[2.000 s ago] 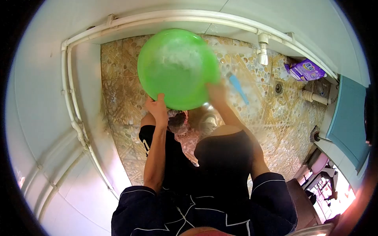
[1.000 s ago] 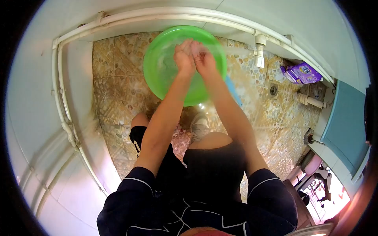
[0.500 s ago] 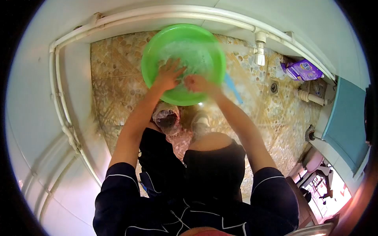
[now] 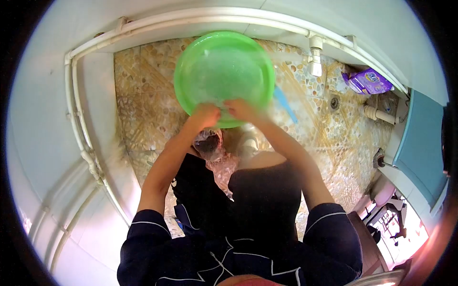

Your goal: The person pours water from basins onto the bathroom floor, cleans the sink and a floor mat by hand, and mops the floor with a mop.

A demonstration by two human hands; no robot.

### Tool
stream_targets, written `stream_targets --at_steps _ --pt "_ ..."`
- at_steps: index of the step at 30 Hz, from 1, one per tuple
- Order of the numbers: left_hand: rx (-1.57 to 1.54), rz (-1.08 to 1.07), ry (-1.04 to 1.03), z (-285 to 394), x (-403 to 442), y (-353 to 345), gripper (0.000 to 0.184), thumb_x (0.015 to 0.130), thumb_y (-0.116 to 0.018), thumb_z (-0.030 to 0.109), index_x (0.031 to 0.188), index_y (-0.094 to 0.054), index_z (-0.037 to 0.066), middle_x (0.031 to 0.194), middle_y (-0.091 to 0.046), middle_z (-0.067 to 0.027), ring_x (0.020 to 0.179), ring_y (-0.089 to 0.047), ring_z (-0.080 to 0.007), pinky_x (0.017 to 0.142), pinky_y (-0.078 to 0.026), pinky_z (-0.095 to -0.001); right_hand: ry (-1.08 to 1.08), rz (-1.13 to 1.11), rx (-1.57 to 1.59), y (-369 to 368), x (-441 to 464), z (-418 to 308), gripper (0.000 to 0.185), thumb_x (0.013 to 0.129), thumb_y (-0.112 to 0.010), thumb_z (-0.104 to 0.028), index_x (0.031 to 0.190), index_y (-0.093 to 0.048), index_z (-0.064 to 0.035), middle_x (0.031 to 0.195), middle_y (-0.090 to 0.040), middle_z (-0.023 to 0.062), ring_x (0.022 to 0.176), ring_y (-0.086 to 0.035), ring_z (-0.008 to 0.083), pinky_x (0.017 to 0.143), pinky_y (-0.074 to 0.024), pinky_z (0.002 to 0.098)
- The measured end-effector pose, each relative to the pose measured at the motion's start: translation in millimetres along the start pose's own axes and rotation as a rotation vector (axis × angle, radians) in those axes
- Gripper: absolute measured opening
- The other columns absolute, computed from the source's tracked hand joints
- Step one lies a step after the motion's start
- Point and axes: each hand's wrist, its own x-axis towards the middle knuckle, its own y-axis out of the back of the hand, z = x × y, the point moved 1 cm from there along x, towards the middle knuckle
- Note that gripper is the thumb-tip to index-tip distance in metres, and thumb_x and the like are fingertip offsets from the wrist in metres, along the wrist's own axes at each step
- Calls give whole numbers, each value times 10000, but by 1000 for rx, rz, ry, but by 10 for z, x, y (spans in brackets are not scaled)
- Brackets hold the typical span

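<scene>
A round green basin (image 4: 182, 71) stands on the floor in front of my feet, with cloudy, pale water inside. Over its near side my left hand (image 4: 206, 115) is closed, fingers curled inward. My right hand (image 4: 241, 110) is closed too and slightly blurred, a short gap from the left one. Something small and whitish shows between the two hands, too unclear to name. Below the hands, close to the basin's near rim, are my feet, one in a dark, translucent-looking covering (image 4: 208, 143).
A blue strip-like object (image 4: 286, 105) lies right of the basin. Farther right are a floor drain (image 4: 335, 102), a purple package (image 4: 369, 82) and a white pipe end (image 4: 315, 66). White pipes (image 4: 191, 17) run along the walls. A teal panel (image 4: 420, 148) stands at right.
Both hands have drawn back from the basin's middle to its near side. My left hand's spread fingers have curled closed. The water's surface looks smoother, with less splashing.
</scene>
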Motion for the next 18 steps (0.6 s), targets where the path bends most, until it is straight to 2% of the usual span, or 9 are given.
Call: stream_targets --at_steps 1,3,6,8,10,12,14,16,18 --pt "3 -3 -6 -105 -68 -57 277 832 -479 232 975 -570 14 1003 -571 -273 959 -563 -373 876 -431 -443 -44 3 -123 203 -172 9 269 813 -496 -174 1024 -602 -46 893 -624 211 844 -610 347 752 -485 437" --pt "-84 430 207 -316 -151 -181 260 848 -471 218 957 -592 15 948 -596 -192 879 -561 -366 763 -452 -453 -99 5 -246 516 -462 -12 249 830 -496 -169 1010 -597 -30 883 -624 212 832 -612 349 740 -490 419" --pt "-321 838 89 -164 -271 -5 199 838 -510 148 947 -589 1 932 -591 -203 914 -552 -371 790 -447 -446 -238 446 -24 894 -731 -81 235 900 -461 -175 1010 -574 -2 836 -631 167 817 -629 286 686 -506 368" --pt "-336 997 98 -106 -251 112 213 825 -535 133 988 -572 0 936 -590 -204 933 -545 -370 801 -445 -438 -398 863 749 1138 -843 -129 288 947 -418 -209 1101 -490 24 859 -604 138 792 -629 237 649 -523 326" --pt "-351 1157 113 -20 -357 286 248 812 -560 117 1030 -554 -1 939 -588 -206 952 -538 -370 813 -444 -429 -359 1046 902 1389 -871 -251 309 953 -409 -221 1136 -442 26 879 -581 140 784 -623 229 620 -530 326" --pt "-21 1411 476 40 -566 498 379 799 -590 139 1135 -502 -10 979 -591 -204 959 -541 -370 832 -442 -420 -303 1222 1059 1612 -843 -316 336 958 -401 -233 1170 -394 29 899 -559 142 776 -617 221 591 -538 325" --pt "-14 1411 673 -142 -483 265 421 788 -607 153 1151 -485 -22 1005 -586 -199 950 -546 -360 824 -442 -423 -272 1146 993 1822 -783 -336 394 951 -420 -250 1203 -317 35 986 -523 182 785 -611 243 558 -544 324" --pt "-8 1404 876 -266 -516 155 466 777 -625 168 1167 -469 -34 1031 -582 -195 940 -552 -350 816 -442 -427 -285 1168 1036 1973 -665 -354 350 946 -438 -264 1094 -359 42 853 -545 155 679 -609 211 465 -519 310" --pt "-1092 922 798 -360 -511 79 512 756 -652 167 1172 -459 -61 1054 -575 -183 916 -564 -321 784 -450 -413 -452 1064 912 2069 -570 -247 344 935 -462 -302 952 -389 34 661 -528 108 514 -573 182 368 -465 299"
